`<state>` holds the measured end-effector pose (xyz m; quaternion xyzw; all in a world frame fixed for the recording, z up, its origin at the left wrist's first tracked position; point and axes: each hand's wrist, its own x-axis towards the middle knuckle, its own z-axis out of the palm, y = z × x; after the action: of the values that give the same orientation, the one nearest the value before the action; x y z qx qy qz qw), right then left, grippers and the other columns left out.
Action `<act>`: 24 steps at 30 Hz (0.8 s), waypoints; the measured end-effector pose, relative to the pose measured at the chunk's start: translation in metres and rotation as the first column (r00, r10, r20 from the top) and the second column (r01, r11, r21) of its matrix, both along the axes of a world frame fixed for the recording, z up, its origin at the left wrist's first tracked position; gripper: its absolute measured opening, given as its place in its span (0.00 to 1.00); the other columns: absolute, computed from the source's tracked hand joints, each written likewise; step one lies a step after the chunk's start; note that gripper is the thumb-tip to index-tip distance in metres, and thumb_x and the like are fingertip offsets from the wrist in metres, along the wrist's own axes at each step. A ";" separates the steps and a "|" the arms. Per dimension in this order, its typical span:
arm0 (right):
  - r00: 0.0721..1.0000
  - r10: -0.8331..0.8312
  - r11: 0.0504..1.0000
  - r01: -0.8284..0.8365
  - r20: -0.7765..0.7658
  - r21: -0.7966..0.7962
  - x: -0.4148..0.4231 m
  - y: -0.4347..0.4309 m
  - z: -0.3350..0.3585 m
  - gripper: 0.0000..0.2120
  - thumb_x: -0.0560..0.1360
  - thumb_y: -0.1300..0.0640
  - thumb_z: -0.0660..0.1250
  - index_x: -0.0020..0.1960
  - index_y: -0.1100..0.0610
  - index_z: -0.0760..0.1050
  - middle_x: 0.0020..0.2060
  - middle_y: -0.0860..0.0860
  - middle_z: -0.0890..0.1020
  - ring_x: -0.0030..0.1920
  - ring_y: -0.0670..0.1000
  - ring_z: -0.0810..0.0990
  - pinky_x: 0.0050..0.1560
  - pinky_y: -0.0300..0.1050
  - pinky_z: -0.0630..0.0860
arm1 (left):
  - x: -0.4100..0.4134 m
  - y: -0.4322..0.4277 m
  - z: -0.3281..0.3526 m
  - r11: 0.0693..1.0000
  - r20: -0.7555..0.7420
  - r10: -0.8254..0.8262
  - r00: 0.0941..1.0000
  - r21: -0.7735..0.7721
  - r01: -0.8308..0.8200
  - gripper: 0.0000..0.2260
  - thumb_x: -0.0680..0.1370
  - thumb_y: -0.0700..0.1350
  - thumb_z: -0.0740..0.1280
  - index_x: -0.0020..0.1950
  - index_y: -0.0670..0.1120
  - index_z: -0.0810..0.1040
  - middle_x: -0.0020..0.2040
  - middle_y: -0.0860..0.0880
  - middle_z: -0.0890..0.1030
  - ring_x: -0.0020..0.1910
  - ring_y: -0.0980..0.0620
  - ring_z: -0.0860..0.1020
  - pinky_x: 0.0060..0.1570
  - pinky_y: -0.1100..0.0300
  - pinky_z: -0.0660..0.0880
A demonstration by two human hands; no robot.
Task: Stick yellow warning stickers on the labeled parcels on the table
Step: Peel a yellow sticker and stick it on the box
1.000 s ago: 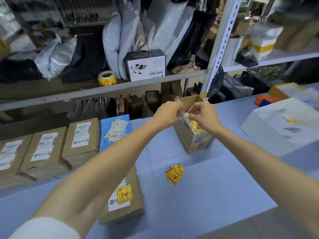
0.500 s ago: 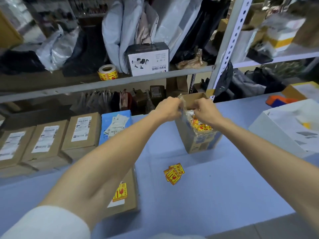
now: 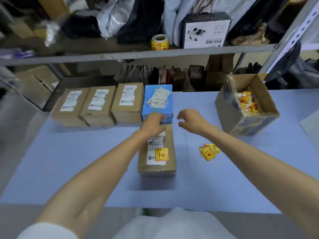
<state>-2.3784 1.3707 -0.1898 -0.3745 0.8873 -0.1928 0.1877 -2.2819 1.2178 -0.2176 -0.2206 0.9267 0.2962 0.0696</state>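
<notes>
Blue cloth covers the table (image 3: 69,161). Brown parcel (image 3: 160,167) lies at centre, long side running away from the person; white label on top, yellow warning sticker (image 3: 161,154) stuck on the label's near right corner.

Left hand (image 3: 152,125) over the far end of this parcel, fingers bent down against the near edge of a blue parcel (image 3: 158,100) just behind it. Cannot tell whether they grip it or only touch. Right hand (image 3: 191,120) in the air just right of the blue parcel, fingers loosely curled, thumb apart, holding nothing.

Blue parcel carries crumpled white labels. Left of it, touching in a row: three brown parcels (image 3: 98,104), each labelled, no yellow on them.

Loose stickers (image 3: 208,151) in a small heap on the cloth, right of the centre parcel. Open carton (image 3: 246,121) far right, more stickers inside. Sticker roll (image 3: 160,42) on the shelf (image 3: 120,56) behind.
</notes>
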 end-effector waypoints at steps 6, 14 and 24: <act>0.984 -0.118 0.992 0.110 0.136 0.066 0.054 -0.012 -0.037 0.21 0.73 0.56 0.70 0.61 0.65 0.71 0.58 0.61 0.78 0.57 0.60 0.76 0.55 0.53 0.74 | 0.069 0.004 -0.029 0.986 0.056 0.161 0.985 0.042 -0.163 0.41 0.66 0.53 0.77 0.72 0.48 0.60 0.70 0.45 0.57 0.70 0.43 0.54 0.66 0.47 0.63; 0.854 -0.367 0.909 0.414 0.368 -0.054 0.106 -0.007 -0.069 0.32 0.68 0.57 0.76 0.67 0.60 0.66 0.60 0.57 0.77 0.57 0.55 0.77 0.56 0.50 0.76 | 0.108 0.006 -0.066 0.816 0.077 0.420 0.904 0.405 -0.413 0.42 0.66 0.54 0.78 0.72 0.44 0.60 0.67 0.46 0.68 0.69 0.46 0.67 0.66 0.48 0.69; 0.756 -0.510 0.769 0.615 0.410 -0.176 0.127 -0.002 -0.058 0.31 0.70 0.58 0.75 0.69 0.56 0.66 0.59 0.56 0.80 0.48 0.48 0.76 0.46 0.40 0.73 | 0.105 -0.001 -0.059 0.821 -0.001 0.350 0.937 0.482 -0.306 0.36 0.68 0.50 0.77 0.71 0.47 0.64 0.64 0.47 0.69 0.64 0.48 0.71 0.64 0.53 0.71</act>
<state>-2.2514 1.3687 -0.2476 -0.0717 0.8728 -0.4343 0.2107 -2.1766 1.2172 -0.2765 -0.3393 0.7759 0.5311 0.0278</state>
